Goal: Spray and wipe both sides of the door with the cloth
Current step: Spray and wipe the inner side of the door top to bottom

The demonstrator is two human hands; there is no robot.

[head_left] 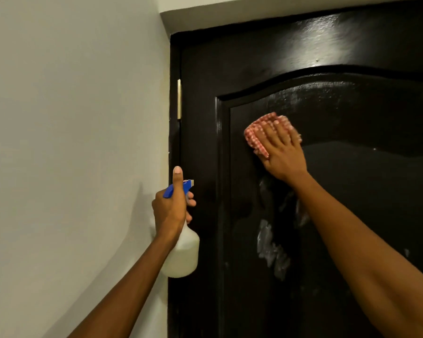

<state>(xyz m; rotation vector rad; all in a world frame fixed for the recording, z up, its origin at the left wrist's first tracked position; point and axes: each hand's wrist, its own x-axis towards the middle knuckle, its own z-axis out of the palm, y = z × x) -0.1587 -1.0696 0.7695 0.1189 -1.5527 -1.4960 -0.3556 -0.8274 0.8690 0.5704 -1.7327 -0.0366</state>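
Head view shows me the door [327,215], big and black and shiny, filling the right side of what I see. It looks shut in its frame, with a brass hinge [179,98] on its left edge. Wet white streaks [271,250] of spray sit on the panel, low down. I think the wiping step is going on now, on this first side.

My red checked cloth [259,135] is flat on the upper panel. My right hand [283,154] presses it there with straight, spread fingers. That arm reaches up and forward from the lower right.

My left hand [171,206] holds the spray bottle [181,250] just beside the door's left edge, in front of the white wall [71,142]. Its grip is tight around the bottle's neck, thumb pointing up past the blue nozzle [181,186]. The bottle hangs a bit tilted.

Next, I think the cloth must slide down to the wet streaks and rub them away. It needs firm, even pushing. The other side of the door is not done yet, I guess.
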